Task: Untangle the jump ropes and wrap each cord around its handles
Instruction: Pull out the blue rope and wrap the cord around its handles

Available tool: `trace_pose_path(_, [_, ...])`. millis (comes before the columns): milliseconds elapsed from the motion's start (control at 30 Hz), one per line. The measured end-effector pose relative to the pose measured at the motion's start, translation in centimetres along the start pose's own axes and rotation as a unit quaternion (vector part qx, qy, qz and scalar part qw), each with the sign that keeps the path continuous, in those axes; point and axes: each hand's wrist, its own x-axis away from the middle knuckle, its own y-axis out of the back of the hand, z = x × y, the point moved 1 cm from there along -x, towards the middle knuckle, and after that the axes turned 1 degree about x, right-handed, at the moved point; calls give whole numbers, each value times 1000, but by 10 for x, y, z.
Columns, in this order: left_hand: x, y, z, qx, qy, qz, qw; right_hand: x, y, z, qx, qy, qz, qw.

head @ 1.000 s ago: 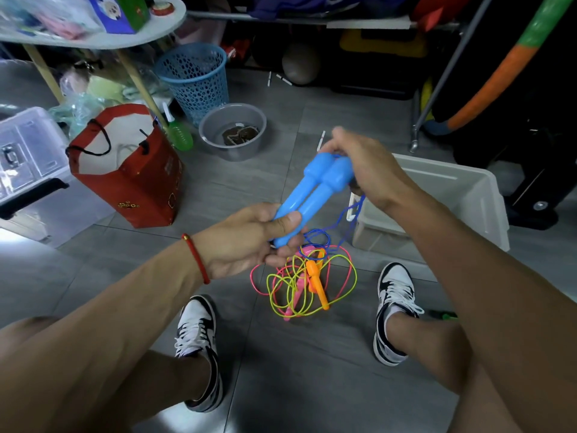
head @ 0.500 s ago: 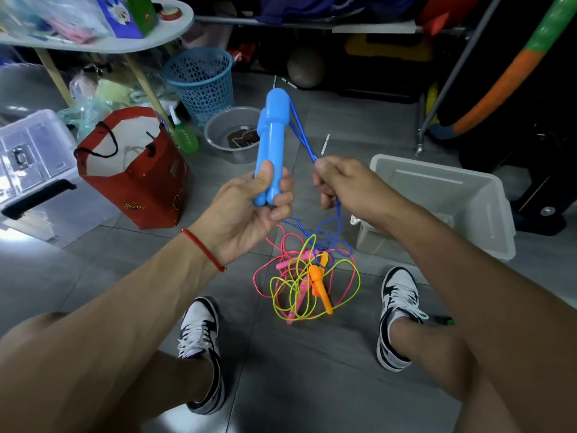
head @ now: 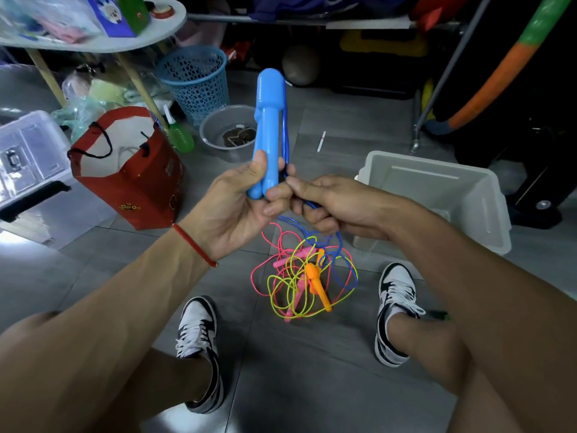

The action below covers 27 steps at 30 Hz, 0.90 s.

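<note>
Grey tile floor (head: 312,385), cluttered storage corner, person sitting with feet apart. Left hand (head: 237,207) grips the bottom of two sky-blue plastic jump-rope handles (head: 269,126) held upright side by side; right hand (head: 337,207) sits right against it, pinching the thin dark-blue cord (head: 285,135) that runs up beside the handles. Looks like wrapping has barely started, no full turns that I can see. Cord's tail trails down into the tangle of pink, yellow and orange ropes (head: 306,273) on the floor between the sneakers, so those look untouched. White plastic bin (head: 468,195) right, red paper bag (head: 131,176) left, blue mesh basket (head: 193,79) far.
</note>
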Motion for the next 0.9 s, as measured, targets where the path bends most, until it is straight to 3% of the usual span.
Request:
trace_pose_path(100, [2,7,-8,-76,13,-17,997,6,17,2,215,35,-66,974])
trace_pose_path(233, [6,24,-9,-230,27,-54,971,16,35,1,472,59,-99,874])
trace_pose_path(333, [10,41,-10,-294,61,-68,951,23,42,1,533,45,-97,839])
trace_pose_path(467, [16,55,2,-440,115,-28,890,30,36,11,584,84,-100,801])
trace_pose_path(600, [18,56,20,-571,187,23,799,30,14,22,645,175,-113,736])
trace_pose_path(700, [20,49,30,-653,220,77,721,30,13,30,639,192,-121,735])
trace_pose_path(833, [22,27,41,-785,192,158,568,22,8,28,649,182,-90,734])
trace_pose_path(900, [25,16,44,-806,186,190,528,18,6,25,642,175,-77,742])
